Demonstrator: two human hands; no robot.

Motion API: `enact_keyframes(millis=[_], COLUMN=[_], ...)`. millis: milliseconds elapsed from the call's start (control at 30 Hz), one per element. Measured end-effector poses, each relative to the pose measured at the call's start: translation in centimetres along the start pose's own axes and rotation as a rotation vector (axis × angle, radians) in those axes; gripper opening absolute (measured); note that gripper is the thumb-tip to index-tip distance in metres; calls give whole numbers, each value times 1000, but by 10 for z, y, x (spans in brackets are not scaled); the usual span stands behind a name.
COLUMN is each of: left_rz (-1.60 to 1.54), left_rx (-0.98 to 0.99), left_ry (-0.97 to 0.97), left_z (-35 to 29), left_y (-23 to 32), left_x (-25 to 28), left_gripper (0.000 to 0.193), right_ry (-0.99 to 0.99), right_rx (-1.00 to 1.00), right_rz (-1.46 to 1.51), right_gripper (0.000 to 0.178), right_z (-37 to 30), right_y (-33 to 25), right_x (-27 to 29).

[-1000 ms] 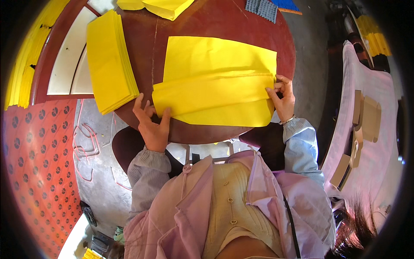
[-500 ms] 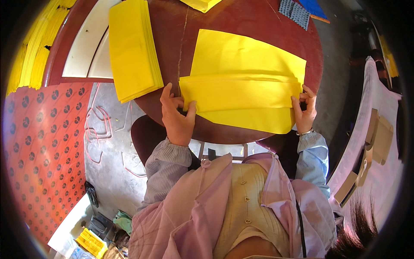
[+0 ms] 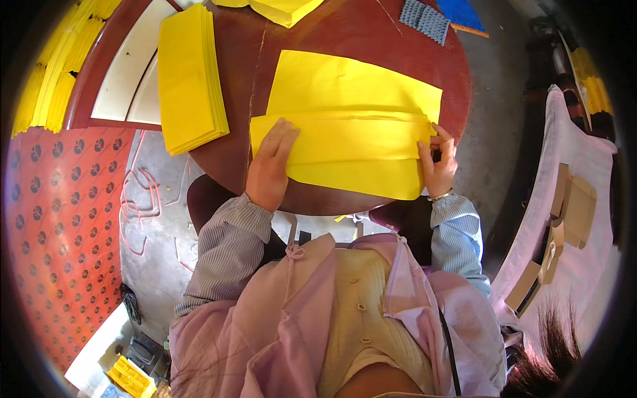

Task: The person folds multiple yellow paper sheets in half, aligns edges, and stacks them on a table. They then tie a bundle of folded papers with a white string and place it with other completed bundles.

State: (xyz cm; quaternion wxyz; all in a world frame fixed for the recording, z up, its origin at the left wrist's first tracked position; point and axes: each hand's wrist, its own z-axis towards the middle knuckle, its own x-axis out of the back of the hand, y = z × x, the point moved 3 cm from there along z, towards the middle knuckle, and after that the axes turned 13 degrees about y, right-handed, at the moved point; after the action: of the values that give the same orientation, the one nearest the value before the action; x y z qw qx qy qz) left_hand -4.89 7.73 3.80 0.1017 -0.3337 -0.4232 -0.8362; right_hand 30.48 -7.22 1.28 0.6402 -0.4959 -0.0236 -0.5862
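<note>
A folded yellow sheet (image 3: 355, 139) lies near the front of a round dark-red table (image 3: 352, 33), a raised folded band running across its width. My left hand (image 3: 271, 169) rests on the left end of that band, its fingers stretched out flat. At the opposite end, my right hand (image 3: 440, 164) pinches the band's edge between thumb and fingers. Left of the sheet lies a neat stack of folded yellow sheets (image 3: 191, 79). Whether the sheets are paper or cloth, I cannot tell.
Another yellow piece (image 3: 286, 9) lies at the table's far edge. A grey bumpy pad (image 3: 424, 21) is at the far right, by a blue board (image 3: 464, 14). More yellow stacks (image 3: 56, 73) stand far left. Open cardboard boxes (image 3: 577, 215) sit on pink cloth (image 3: 584, 149) at right.
My left hand has gone from pinching the band's left edge to lying flat on it. The right hand keeps its pinch. The whole scene has shifted slightly left in view.
</note>
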Motion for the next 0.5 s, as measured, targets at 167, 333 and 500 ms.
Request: enact_keyframes(millis=[167, 333, 500], left_rz=[186, 496, 603], left_rx=[144, 72, 57], left_ry=[138, 112, 97], left_z=[2, -2, -5], left_y=[21, 39, 31], left_x=[-31, -57, -68], left_gripper=[65, 80, 83], right_ry=[7, -65, 121], right_rx=[-12, -169, 400], right_rz=[-15, 19, -382], right_gripper=[45, 44, 44], right_z=[-2, 4, 7], right_y=[0, -11, -78], right_x=[-4, -2, -7])
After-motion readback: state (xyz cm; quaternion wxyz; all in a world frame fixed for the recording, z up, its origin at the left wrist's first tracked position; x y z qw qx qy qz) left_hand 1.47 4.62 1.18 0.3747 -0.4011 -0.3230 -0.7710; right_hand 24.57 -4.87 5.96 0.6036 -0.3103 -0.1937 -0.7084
